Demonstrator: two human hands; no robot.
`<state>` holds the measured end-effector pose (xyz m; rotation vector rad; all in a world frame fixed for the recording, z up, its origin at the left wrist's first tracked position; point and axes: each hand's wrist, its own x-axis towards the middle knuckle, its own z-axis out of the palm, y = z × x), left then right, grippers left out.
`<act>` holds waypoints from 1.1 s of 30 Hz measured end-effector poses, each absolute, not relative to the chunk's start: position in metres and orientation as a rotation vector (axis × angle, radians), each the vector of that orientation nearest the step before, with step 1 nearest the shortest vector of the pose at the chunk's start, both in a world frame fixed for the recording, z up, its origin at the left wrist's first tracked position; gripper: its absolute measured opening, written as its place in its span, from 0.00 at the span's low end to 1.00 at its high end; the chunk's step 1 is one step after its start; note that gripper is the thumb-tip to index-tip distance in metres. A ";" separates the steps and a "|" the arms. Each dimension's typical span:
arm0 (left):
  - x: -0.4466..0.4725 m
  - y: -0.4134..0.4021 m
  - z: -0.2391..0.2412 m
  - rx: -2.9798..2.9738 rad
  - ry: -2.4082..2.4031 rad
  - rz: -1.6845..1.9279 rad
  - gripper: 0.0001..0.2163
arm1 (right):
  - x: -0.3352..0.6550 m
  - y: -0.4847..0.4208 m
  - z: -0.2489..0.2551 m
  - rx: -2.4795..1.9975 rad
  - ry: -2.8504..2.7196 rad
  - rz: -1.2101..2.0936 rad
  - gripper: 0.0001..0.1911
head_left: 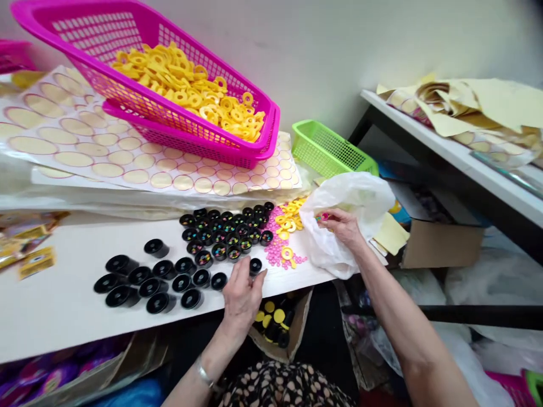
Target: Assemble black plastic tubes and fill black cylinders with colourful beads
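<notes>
My left hand [241, 291] is at the table's front edge, its thumb and fingers around a small black cup [255, 266]. Over the mouth of a white plastic bag [326, 249], my right hand [344, 227] pinches a small pink cup-like piece [324, 216]; green shows beside it, too small to make out. Left of my left hand stand several black cups [156, 303] that look bare inside. Behind them, a tight group of black cups [219, 250] holds small coloured bits. Pink beads [275, 249] and yellow rings with handles [287, 254] lie between the cups and the bag.
A pink basket [254, 155] full of yellow rings rests on sticker sheets [106, 155] at the back. Beyond the bag are a green basket [335, 152] and a cardboard box [441, 243]. A shelf [449, 141] juts in from the right. Below the table sits a carton [297, 333] of yellow-topped pieces.
</notes>
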<state>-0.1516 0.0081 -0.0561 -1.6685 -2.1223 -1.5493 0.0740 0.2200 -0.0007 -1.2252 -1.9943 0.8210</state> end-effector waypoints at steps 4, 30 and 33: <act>-0.149 0.012 -0.053 -1.644 -2.182 -1.613 0.14 | 0.069 0.194 0.024 -0.988 -1.754 0.867 0.10; -0.153 0.014 -0.056 -1.693 -2.211 -1.598 0.14 | 0.066 0.264 0.009 -1.546 -2.473 0.541 0.07; -0.152 0.014 -0.056 -1.702 -2.227 -1.621 0.14 | 0.059 0.259 0.010 -1.410 -2.467 0.752 0.05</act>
